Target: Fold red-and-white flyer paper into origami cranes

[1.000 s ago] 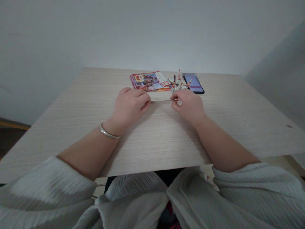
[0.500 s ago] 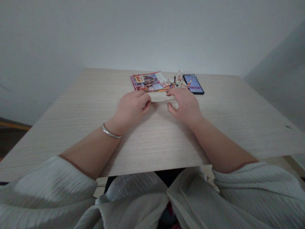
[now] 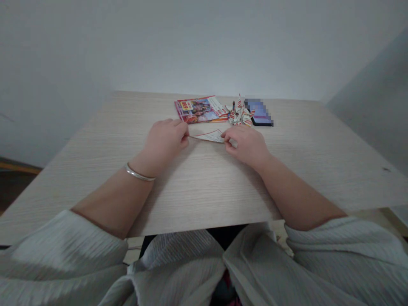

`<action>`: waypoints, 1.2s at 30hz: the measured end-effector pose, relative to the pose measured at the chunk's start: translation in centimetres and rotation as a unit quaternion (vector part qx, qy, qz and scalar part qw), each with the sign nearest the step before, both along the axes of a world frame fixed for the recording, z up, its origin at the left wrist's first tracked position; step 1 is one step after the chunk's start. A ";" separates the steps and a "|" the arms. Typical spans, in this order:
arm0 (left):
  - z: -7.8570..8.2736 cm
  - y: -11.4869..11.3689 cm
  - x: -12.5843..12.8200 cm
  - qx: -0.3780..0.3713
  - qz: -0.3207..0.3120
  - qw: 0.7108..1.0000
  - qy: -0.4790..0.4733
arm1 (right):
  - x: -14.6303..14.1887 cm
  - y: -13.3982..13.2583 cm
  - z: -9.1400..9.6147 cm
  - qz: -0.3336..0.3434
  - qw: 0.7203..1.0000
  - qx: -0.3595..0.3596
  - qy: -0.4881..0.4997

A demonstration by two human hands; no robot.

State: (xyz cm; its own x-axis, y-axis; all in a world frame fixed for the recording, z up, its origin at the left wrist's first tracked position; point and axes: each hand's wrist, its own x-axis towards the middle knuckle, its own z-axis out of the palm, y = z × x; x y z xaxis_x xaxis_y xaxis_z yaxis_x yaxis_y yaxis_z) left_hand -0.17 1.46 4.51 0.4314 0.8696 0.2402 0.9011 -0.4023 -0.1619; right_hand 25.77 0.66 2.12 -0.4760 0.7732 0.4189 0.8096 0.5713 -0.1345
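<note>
The left hand (image 3: pixel 167 138) and right hand (image 3: pixel 247 145) are pinching opposite ends of a folded paper (image 3: pixel 208 136); leaflets (image 3: pixel 200 109) and a phone (image 3: pixel 260 112) are lying beyond on the table (image 3: pixel 197 182).

Both forearms (image 3: pixel 116 197) angle inward, the left grip (image 3: pixel 166 139) and right grip (image 3: pixel 247 144) pinched (knuckles uppermost).

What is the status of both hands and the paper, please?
Left hand, right hand: each pinching an end of the paper. Paper: narrow, spanning the gap. Just beyond: flyers, pointed paper pieces, phone.
</note>
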 end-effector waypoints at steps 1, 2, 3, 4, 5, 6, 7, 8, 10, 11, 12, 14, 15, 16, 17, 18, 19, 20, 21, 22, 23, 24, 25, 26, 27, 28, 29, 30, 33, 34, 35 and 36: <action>0.1 0.1 -0.3 -0.012 0.021 1.000 0.008 | 0.1 0.0 0.0 -0.001 1.000 -0.009 0.000; 0.1 0.1 -0.5 -0.021 0.041 0.999 0.015 | 0.1 0.0 -0.1 -0.002 1.000 -0.016 0.001; 0.2 0.2 -0.7 -0.030 0.060 0.998 0.016 | 0.1 0.0 -0.2 -0.001 1.000 -0.022 0.003; 0.1 0.2 -0.8 -0.036 0.079 0.996 0.008 | 0.2 0.0 -0.3 0.001 1.000 -0.027 0.006; 0.0 0.3 -0.8 -0.040 0.092 0.995 -0.012 | 0.2 0.1 -0.4 0.009 0.999 -0.032 0.010; -0.2 0.4 -0.8 -0.045 0.099 0.993 -0.040 | 0.2 0.2 -0.6 0.021 0.999 -0.035 0.015; -0.5 0.5 -0.7 -0.053 0.094 0.991 -0.074 | 0.2 0.3 -0.7 0.035 0.999 -0.036 0.021; -0.8 0.6 -0.6 -0.061 0.074 0.990 -0.104 | 0.3 0.5 -0.9 0.050 0.998 -0.037 0.026; -1.6 0.8 -0.4 -0.090 -0.003 0.989 -0.121 | 0.3 0.7 -1.3 0.078 0.995 -0.041 0.035; -2.0 0.9 -0.3 -0.099 -0.037 0.988 -0.117 | 0.3 0.8 -1.5 0.086 0.994 -0.045 0.040; -2.4 1.0 -0.2 -0.109 -0.058 0.986 -0.109 | 0.3 0.9 -1.6 0.088 0.994 -0.051 0.045; -2.8 1.1 -0.1 -0.124 -0.076 0.983 -0.109 | 0.2 1.0 -1.9 0.072 0.994 -0.064 0.054; -3.0 1.1 -0.1 -0.129 -0.075 0.982 -0.119 | 0.2 1.1 -2.0 0.058 0.994 -0.071 0.060; -3.0 1.1 0.0 -0.134 -0.068 0.979 -0.137 | 0.2 1.2 -2.1 0.044 0.994 -0.078 0.065; -3.0 1.0 0.1 -0.141 -0.059 0.975 -0.162 | 0.2 1.3 -2.2 0.034 0.993 -0.084 0.072; -3.0 0.9 0.2 -0.148 -0.051 0.969 -0.192 | 0.2 1.3 -2.2 0.028 0.993 -0.089 0.078; -2.9 0.8 0.3 -0.152 -0.044 0.962 -0.223 | 0.2 1.4 -2.2 0.025 0.992 -0.091 0.085; -2.8 0.7 0.4 -0.151 -0.039 0.955 -0.251 | 0.2 1.5 -2.2 0.023 0.992 -0.089 0.091; -2.8 0.6 0.5 -0.145 -0.038 0.950 -0.274 | 0.3 1.6 -2.2 0.021 0.992 -0.084 0.097; -2.7 0.6 0.6 -0.134 -0.041 0.947 -0.290 | 0.3 1.6 -2.2 0.017 0.992 -0.076 0.102; -2.7 0.5 0.6 -0.118 -0.046 0.945 -0.301 | 0.4 1.6 -2.1 0.014 0.992 -0.066 0.106; -2.7 0.5 0.7 -0.104 -0.054 0.944 -0.307 | 0.4 1.6 -2.0 0.011 0.992 -0.055 0.110; -2.7 0.5 0.7 -0.093 -0.064 0.943 -0.312 | 0.4 1.5 -1.9 0.012 0.992 -0.046 0.114; -2.6 0.4 0.7 -0.088 -0.074 0.942 -0.316 | 0.4 1.4 -1.8 0.015 0.992 -0.037 0.117; -2.6 0.3 0.7 -0.088 -0.082 0.941 -0.315 | 0.3 1.3 -1.7 0.018 0.992 -0.028 0.121; -2.5 0.2 0.7 -0.092 -0.087 0.942 -0.312 | 0.3 1.1 -1.6 0.021 0.992 -0.018 0.126; -2.4 0.1 0.7 -0.100 -0.090 0.942 -0.306 | 0.2 1.0 -1.5 0.024 0.991 -0.009 0.131; -2.3 0.0 0.7 -0.108 -0.091 0.944 -0.300 | 0.1 0.9 -1.4 0.026 0.990 0.001 0.135; -2.1 -0.3 0.9 -0.120 -0.102 0.940 -0.302 | 0.0 0.8 -1.4 0.030 0.988 0.030 0.147; -2.1 -0.4 0.9 -0.125 -0.109 0.936 -0.310 | 0.0 0.9 -1.4 0.034 0.987 0.039 0.150; -2.1 -0.4 1.0 -0.132 -0.116 0.931 -0.320 | 0.1 1.0 -1.4 0.039 0.987 0.046 0.152; -2.1 -0.4 1.0 -0.140 -0.120 0.927 -0.328 | 0.1 1.1 -1.4 0.046 0.986 0.052 0.153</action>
